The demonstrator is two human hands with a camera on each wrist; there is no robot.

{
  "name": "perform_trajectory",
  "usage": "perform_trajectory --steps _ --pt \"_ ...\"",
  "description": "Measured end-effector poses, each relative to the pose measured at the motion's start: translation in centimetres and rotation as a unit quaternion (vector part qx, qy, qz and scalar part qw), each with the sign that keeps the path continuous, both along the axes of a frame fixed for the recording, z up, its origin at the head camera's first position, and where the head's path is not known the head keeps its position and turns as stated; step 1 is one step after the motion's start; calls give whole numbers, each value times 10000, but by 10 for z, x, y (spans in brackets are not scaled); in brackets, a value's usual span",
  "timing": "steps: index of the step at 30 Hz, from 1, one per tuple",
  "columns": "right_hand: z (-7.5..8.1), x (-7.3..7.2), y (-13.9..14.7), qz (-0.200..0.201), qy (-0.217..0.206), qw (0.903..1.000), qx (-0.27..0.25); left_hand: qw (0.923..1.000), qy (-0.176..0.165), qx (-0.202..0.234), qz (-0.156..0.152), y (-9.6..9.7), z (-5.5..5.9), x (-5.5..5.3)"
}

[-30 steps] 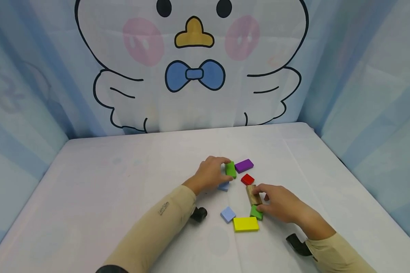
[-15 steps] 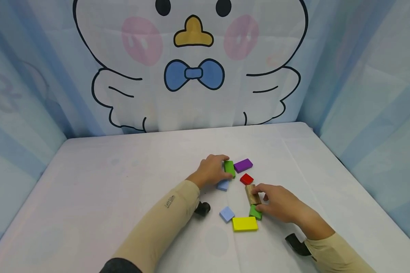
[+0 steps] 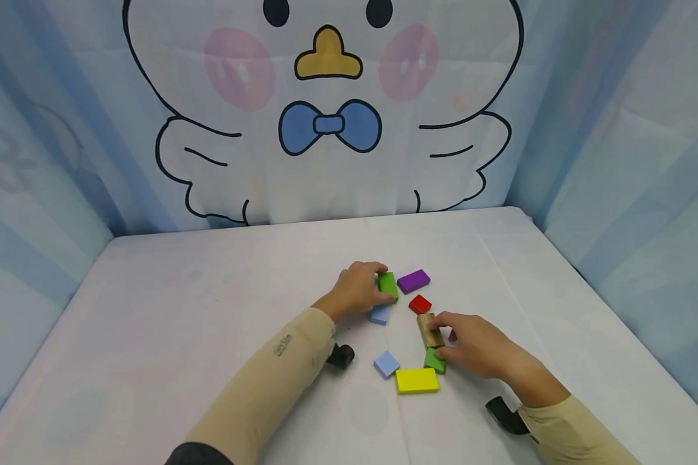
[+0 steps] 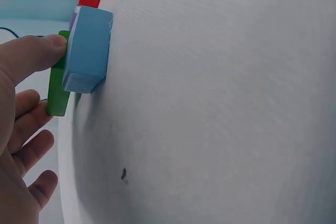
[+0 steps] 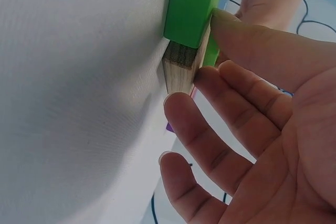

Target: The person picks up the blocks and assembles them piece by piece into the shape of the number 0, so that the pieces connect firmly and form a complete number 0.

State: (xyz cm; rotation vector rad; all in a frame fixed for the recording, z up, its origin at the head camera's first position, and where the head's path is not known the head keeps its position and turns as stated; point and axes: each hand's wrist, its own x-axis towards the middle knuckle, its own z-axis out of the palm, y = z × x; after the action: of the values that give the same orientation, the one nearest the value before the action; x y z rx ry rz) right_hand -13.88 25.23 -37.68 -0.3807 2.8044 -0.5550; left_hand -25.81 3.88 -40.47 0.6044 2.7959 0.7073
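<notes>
In the head view, my left hand [image 3: 357, 287] pinches a green rectangular block [image 3: 387, 286] between thumb and fingers. A light blue block [image 4: 89, 48] lies close beside that block in the left wrist view. The fingertips of my right hand [image 3: 477, 345] rest at a wooden block [image 3: 429, 330], with the thumb at a smaller green block [image 5: 193, 9]. These two blocks sit end to end on the white tabletop. Beyond the wooden block lies a red block [image 3: 420, 304], and a purple block [image 3: 413, 281] is just right of the left hand's block.
A yellow block [image 3: 417, 381] lies nearest me, with a second light blue block [image 3: 386, 365] at its left corner. All the blocks form a rough ring on the white-covered table [image 3: 209, 336]. A printed cloth [image 3: 331, 181] hangs behind the far edge.
My left hand has shifted the green rectangular block slightly left, away from the purple block. My right hand stays at the wooden block and the smaller green block.
</notes>
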Motion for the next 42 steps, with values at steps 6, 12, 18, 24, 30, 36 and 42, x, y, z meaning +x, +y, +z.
perform_trajectory --steps 6,12,18,24,30,36,42 --pt "-1 1 0 0 4 10000 3 10000 -26 69 -11 -7 5 5" --pt "0 0 1 10 24 10000 -81 9999 53 18 -107 -12 10 9" --pt "0 1 1 32 13 10000 -60 9998 27 37 -209 -16 15 15" --pt "1 1 0 -11 -30 10000 -35 9993 95 -8 -362 -23 16 22" --pt "1 1 0 8 -14 10000 -23 9992 69 -19 -392 -29 21 30" --pt "1 1 1 28 22 10000 -21 9988 61 103 -477 -34 24 37" --pt "0 1 1 53 45 10000 -19 9983 38 143 -560 -37 22 41"
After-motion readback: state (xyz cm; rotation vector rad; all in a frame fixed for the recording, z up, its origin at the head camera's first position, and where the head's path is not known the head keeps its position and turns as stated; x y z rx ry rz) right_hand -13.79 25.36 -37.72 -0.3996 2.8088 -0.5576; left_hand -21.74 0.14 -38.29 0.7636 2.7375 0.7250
